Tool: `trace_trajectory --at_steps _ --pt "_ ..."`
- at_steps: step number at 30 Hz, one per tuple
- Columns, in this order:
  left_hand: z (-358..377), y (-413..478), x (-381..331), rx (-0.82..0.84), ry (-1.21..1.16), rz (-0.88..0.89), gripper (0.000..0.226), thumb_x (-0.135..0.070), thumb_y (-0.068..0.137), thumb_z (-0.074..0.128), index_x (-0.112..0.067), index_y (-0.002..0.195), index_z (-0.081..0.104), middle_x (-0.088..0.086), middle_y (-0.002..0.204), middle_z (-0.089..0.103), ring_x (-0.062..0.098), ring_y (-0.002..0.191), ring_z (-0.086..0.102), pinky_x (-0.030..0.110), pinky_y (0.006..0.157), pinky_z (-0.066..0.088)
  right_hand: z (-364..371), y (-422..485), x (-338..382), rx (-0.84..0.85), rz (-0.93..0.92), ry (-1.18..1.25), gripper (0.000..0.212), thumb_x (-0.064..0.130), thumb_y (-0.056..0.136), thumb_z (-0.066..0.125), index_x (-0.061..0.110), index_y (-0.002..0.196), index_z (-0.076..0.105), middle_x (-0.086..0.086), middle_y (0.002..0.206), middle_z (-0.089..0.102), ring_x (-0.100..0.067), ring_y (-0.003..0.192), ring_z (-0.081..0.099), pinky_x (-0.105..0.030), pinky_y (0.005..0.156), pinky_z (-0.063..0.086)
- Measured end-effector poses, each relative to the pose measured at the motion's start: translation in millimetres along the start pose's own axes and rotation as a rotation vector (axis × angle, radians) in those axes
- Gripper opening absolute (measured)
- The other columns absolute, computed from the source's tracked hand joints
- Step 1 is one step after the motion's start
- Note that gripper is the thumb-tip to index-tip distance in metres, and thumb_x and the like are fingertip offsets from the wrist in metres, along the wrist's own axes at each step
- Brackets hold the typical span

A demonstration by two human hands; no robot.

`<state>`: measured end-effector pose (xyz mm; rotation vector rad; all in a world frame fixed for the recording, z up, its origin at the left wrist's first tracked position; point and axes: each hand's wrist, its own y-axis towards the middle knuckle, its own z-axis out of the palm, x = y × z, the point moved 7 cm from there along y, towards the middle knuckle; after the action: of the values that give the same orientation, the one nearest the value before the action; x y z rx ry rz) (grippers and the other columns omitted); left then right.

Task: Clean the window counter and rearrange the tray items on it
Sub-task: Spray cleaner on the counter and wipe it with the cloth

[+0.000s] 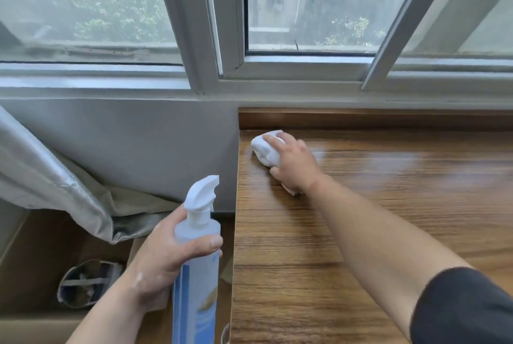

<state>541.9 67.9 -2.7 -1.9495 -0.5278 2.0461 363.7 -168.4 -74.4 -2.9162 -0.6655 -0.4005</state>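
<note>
At the far left a grey curtain (50, 174) is hanging down, with a shoe (88, 282) lying on the floor near it. The left grip (166, 257) is grasping a spray bottle (198, 274), holding it upright just left of the counter (305, 274) edge. The right grip (295, 167) is clutching a white cloth (266, 150) and pressing it onto the counter's far left corner, below the window (305, 10).

The right hand (294, 165), arm stretched forward, curls over a cloth (265, 150). The left hand (161, 257), held low, grips a spray bottle (195, 296).
</note>
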Motion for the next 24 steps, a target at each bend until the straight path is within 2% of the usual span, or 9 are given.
trace_trajectory --at_steps 2,5,9,11,13,15,18,21,24 --pt "-4 -4 4 -0.001 0.012 -0.005 0.058 -0.041 0.051 0.09 -0.029 0.105 0.073 0.027 0.095 0.071 0.039 0.084 0.074 0.045 0.077 0.059 5 -20 19 0.012 -0.043 -0.005 0.083 0.028 0.078 0.065 0.042 0.151 0.029 0.003 0.156 0.031 -0.034 0.123 0.045 -0.041 0.106 0.04" --pt "-10 -8 7 0.007 0.018 0.013 0.067 -0.045 0.048 0.093 -0.03 0.109 0.072 0.024 0.094 0.072 0.04 0.085 0.076 0.051 0.081 0.057 24 -105 62 0.069 -0.255 0.056 0.086 0.025 0.073 0.068 0.042 0.149 0.032 0.003 0.158 0.029 -0.032 0.13 0.042 -0.043 0.108 0.039" --pt "-14 -11 6 0.033 -0.003 0.039 0.085 -0.06 0.034 0.098 -0.029 0.108 0.072 0.028 0.09 0.071 0.039 0.083 0.074 0.049 0.08 0.054 48 -228 94 0.057 -0.421 0.103 0.092 0.029 0.061 0.061 0.039 0.148 0.034 -0.003 0.154 0.037 -0.03 0.108 0.055 -0.043 0.092 0.05" --pt "-12 -12 5 0.06 0.002 0.042 0.085 -0.061 0.034 0.098 -0.026 0.107 0.071 0.023 0.085 0.072 0.042 0.083 0.072 0.051 0.08 0.054 50 -251 97 0.009 -0.454 0.08 0.091 0.033 0.059 0.055 0.04 0.147 0.034 -0.004 0.15 0.043 -0.027 0.1 0.059 -0.04 0.083 0.054" --pt "-11 -11 2 0.07 0.002 0.051 0.086 -0.06 0.033 0.098 -0.026 0.107 0.072 0.023 0.086 0.072 0.042 0.083 0.073 0.052 0.081 0.054 49 -241 92 -0.002 -0.43 0.075 0.092 0.034 0.059 0.059 0.041 0.147 0.033 -0.003 0.151 0.043 -0.027 0.101 0.059 -0.038 0.084 0.053" --pt "-9 -9 1 0.08 0.008 0.056 0.089 -0.059 0.031 0.099 -0.025 0.108 0.072 0.027 0.089 0.071 0.04 0.081 0.074 0.051 0.08 0.055 43 -204 78 -0.025 -0.315 0.072 0.09 0.033 0.064 0.064 0.042 0.148 0.033 -0.001 0.155 0.037 -0.03 0.111 0.055 -0.041 0.094 0.049" --pt "-4 -10 0 0.105 0.014 0.055 0.09 -0.058 0.029 0.1 -0.025 0.109 0.073 0.027 0.088 0.07 0.042 0.081 0.073 0.05 0.077 0.055 16 -134 18 -0.083 0.086 0.059 0.084 0.031 0.076 0.064 0.044 0.151 0.029 0.004 0.16 0.027 -0.032 0.126 0.043 -0.04 0.109 0.038" --pt "1 -12 1 0.129 0.021 0.058 0.089 -0.057 0.028 0.1 -0.024 0.106 0.073 0.023 0.087 0.07 0.044 0.082 0.074 0.05 0.076 0.056 -14 -126 -77 -0.206 0.414 0.123 0.079 0.033 0.073 0.062 0.042 0.148 0.036 0.006 0.154 0.034 -0.033 0.122 0.048 -0.037 0.103 0.043" --pt "2 -12 1 0.153 0.034 0.065 0.088 -0.058 0.029 0.099 -0.025 0.106 0.073 0.025 0.089 0.07 0.043 0.083 0.075 0.05 0.075 0.057 -33 -188 -180 -0.353 0.707 0.163 0.079 0.04 0.065 0.053 0.042 0.143 0.04 0.003 0.147 0.043 -0.036 0.114 0.055 -0.041 0.095 0.049"
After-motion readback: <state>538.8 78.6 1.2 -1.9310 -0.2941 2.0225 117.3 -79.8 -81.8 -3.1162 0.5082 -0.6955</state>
